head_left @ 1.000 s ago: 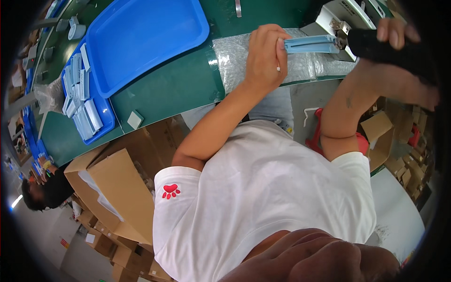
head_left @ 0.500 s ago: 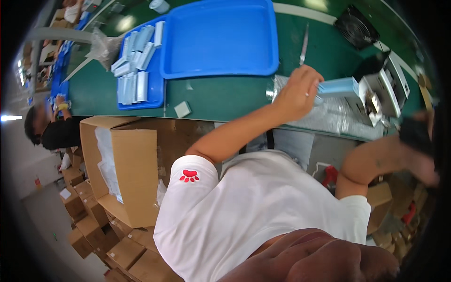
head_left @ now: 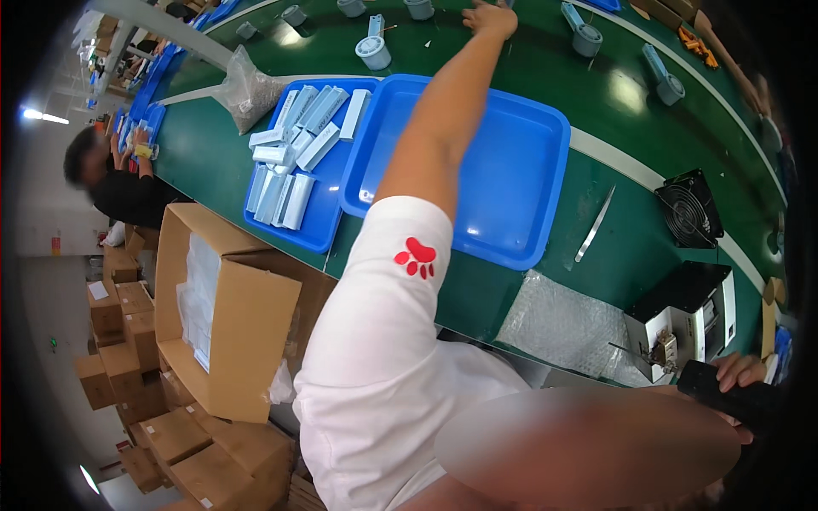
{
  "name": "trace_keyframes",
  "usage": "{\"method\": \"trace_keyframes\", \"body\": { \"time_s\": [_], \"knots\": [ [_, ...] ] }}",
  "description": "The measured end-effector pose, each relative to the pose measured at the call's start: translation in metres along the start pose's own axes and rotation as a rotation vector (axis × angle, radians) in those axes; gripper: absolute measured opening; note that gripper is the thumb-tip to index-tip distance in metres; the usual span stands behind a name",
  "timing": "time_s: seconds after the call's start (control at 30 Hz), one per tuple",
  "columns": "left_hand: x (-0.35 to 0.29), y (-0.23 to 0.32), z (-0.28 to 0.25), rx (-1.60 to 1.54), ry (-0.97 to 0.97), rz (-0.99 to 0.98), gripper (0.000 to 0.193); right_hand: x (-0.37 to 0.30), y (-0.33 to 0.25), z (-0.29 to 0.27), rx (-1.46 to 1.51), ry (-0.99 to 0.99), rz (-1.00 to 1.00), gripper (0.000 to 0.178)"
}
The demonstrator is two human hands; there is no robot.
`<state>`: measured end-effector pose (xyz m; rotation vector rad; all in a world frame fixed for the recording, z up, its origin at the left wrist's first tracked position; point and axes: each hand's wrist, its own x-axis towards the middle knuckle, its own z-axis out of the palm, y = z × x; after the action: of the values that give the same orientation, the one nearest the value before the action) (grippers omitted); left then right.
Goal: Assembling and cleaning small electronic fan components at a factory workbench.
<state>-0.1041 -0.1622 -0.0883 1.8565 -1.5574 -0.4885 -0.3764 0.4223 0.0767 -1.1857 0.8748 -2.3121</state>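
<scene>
My left arm stretches up across the blue tray (head_left: 520,243), and my left hand (head_left: 490,19) is over the green conveyor belt at the top edge. Its visible fingers are spread, and the frame cuts off part of it. A small blue-grey thing lies beside it, mostly out of frame. At the lower right, my right hand (head_left: 740,373) grips a dark, block-shaped object (head_left: 711,390), its kind unclear. Close to that hand stands a black-and-white machine (head_left: 682,319) with a metal mechanism. Light-blue handled parts with round cups (head_left: 372,53) rest on the belt.
Left of the empty-looking tray, another blue tray (head_left: 319,234) holds several light-blue pieces. A bag of small bits (head_left: 247,89), tweezers (head_left: 595,223), bubble wrap (head_left: 558,324) and a black fan (head_left: 690,209) are on the bench. An open carton (head_left: 256,332) stands below left. Co-workers are nearby.
My left hand has moved from beside the machine, where it held a light-blue part, up to the belt. The whole view has shifted, showing more belt. My right hand's grip now shows more clearly.
</scene>
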Motion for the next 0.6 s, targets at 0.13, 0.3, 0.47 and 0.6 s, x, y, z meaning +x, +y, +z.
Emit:
{"method": "trace_keyframes", "body": {
  "time_s": [0.13,0.3,0.47,0.6],
  "knots": [
    [-0.003,-0.042,-0.047,0.426,0.180,0.341,0.076,0.003,0.000,-0.014,0.004,0.002,-0.010,0.071],
    [-0.004,-0.123,-0.154,0.625,0.266,0.043,0.076,0.004,0.002,-0.007,0.011,-0.064,-0.002,0.068],
    [-0.011,-0.167,-0.199,0.286,0.166,0.276,0.055,0.000,-0.006,0.035,0.201,-0.179,0.048,0.063],
    [-0.103,-0.112,-0.178,-0.302,0.106,0.447,0.038,0.000,-0.024,0.022,0.633,-0.336,0.183,0.081]
  ]
}}
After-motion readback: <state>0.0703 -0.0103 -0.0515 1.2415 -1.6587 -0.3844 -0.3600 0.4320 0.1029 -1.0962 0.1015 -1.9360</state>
